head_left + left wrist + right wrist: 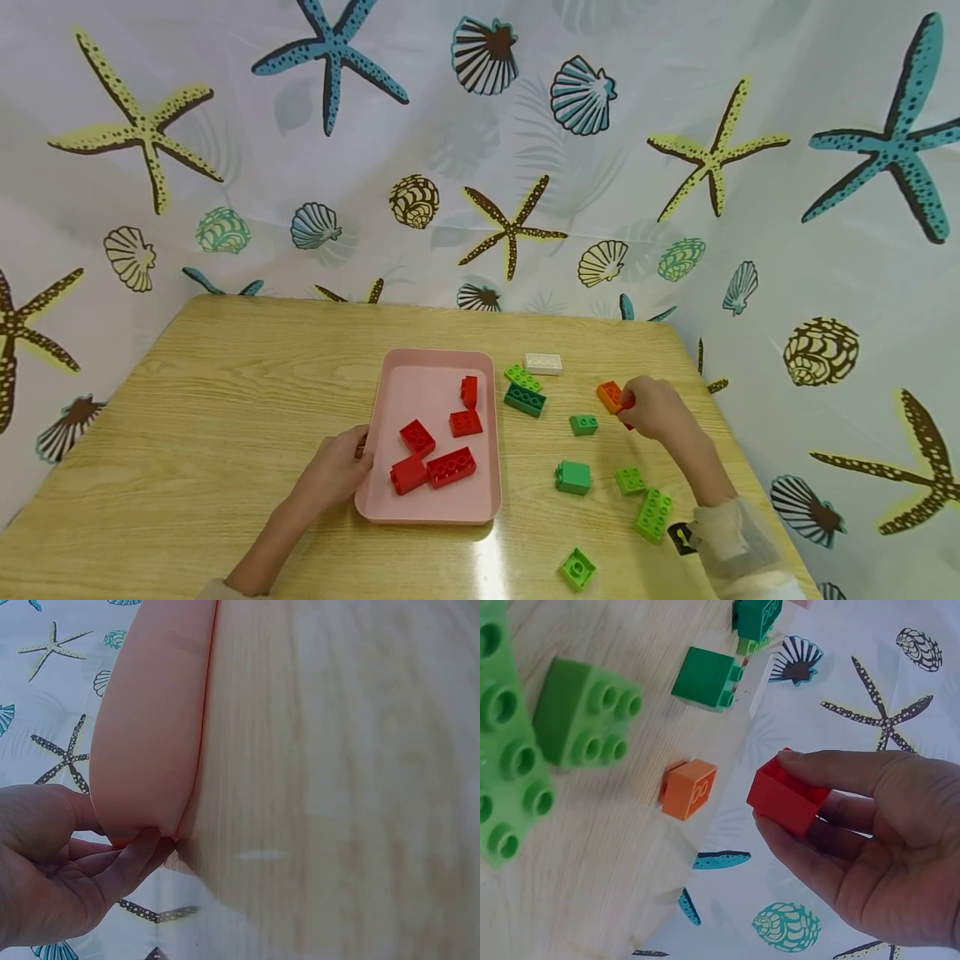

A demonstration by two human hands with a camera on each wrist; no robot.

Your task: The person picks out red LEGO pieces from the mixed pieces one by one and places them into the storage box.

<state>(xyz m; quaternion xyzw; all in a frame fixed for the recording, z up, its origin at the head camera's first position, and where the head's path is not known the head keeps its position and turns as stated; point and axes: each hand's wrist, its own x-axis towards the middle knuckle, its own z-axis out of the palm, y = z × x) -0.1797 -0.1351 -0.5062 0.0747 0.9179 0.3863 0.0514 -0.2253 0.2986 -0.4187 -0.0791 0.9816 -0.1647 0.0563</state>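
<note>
A pink tray (480,392) stands near the middle of the table, with several red bricks (452,467) lying in it. My left hand (336,468) grips the tray's left side; in the left wrist view the fingers (127,862) curl under its edge. Between thumb and fingers my right hand (658,408) pinches a red brick (787,795), which looks raised off the table. Just beyond that hand lies an orange brick (610,396), partly hidden in the head view and apart from the red brick in the right wrist view.
Right of the tray lie several green bricks, among them a dark green one (525,399), a mid-green one (573,477) and a long light green one (654,515). A white brick (543,363) lies at the back. Patterned cloth (480,150) hangs behind the table.
</note>
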